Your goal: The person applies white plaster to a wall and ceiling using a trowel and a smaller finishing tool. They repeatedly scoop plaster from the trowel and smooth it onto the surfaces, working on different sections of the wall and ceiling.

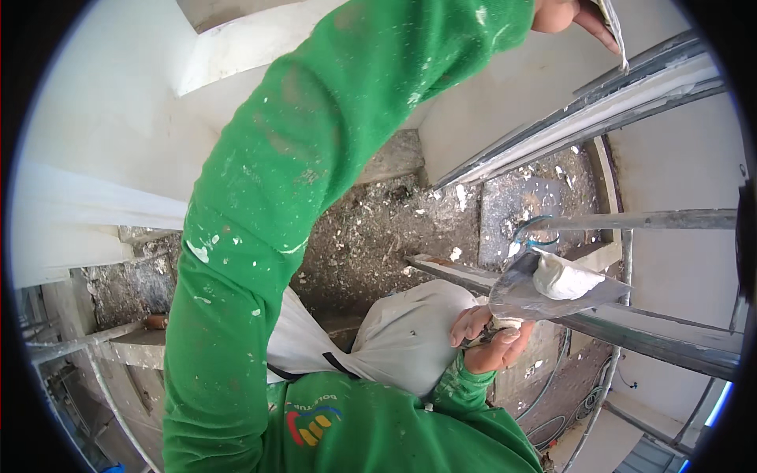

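Note:
My left arm, in a green sleeve spattered with white, reaches up across the view. At the top right my left hand [572, 17] grips a thin metal blade [615, 31] smeared with white, partly cut off by the image rim. Lower right, my right hand [493, 347] is closed around the handle of a wide metal scraper [512, 293]. A lump of white paste [564, 277] sits on that scraper's flat blade.
Pale walls [110, 110] surround a dirty floor [355, 252] spattered with white flakes. Long metal rails [646, 221] and scaffold tubes [102, 339] cross at the right and lower left. Coiled hoses [583, 404] lie at lower right. A plaster-streaked beam [646, 335] runs behind my right hand.

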Demonstrator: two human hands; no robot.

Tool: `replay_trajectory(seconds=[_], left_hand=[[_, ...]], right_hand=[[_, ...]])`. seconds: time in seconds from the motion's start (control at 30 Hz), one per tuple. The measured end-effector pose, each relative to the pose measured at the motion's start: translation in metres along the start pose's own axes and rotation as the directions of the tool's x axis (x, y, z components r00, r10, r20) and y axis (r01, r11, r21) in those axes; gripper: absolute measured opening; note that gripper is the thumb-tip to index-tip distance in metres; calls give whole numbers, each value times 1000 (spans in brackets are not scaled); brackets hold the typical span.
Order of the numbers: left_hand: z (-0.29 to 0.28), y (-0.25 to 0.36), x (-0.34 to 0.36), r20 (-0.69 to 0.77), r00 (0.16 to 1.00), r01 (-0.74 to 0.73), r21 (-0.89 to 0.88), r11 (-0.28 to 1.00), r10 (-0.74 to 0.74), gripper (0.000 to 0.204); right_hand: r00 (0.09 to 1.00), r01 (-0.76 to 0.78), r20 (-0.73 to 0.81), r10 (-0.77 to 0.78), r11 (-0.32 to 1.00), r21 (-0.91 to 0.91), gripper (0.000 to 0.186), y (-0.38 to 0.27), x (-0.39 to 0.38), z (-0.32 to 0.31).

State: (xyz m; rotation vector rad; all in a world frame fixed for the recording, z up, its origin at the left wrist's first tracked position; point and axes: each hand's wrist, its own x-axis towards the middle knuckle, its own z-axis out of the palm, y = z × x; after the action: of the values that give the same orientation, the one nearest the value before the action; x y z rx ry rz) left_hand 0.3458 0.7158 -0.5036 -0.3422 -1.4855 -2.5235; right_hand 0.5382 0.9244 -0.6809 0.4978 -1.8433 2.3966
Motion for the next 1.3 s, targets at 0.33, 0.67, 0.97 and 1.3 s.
replay_trajectory(seconds=[0.33, 0.67, 0.97, 1.3], left_hand=[[-105, 25, -150, -482, 805, -253, 247, 935, 345, 37], [-117, 41, -234, -561, 820, 48, -129, 990, -113, 41], [-131, 77, -253, -622, 754, -184, 111, 977, 212, 37], [-116, 45, -206, -470, 410, -480, 618, 623, 782, 45]], right_hand=[[961, 7, 277, -8, 1000, 2, 35, 38, 57, 31], [479, 736, 698, -532, 677, 11, 55, 83, 140, 105], [625, 594, 705, -334, 790, -153, 34, 73, 146, 104], [562, -726, 741, 367, 648, 231, 41, 17, 74, 129]])
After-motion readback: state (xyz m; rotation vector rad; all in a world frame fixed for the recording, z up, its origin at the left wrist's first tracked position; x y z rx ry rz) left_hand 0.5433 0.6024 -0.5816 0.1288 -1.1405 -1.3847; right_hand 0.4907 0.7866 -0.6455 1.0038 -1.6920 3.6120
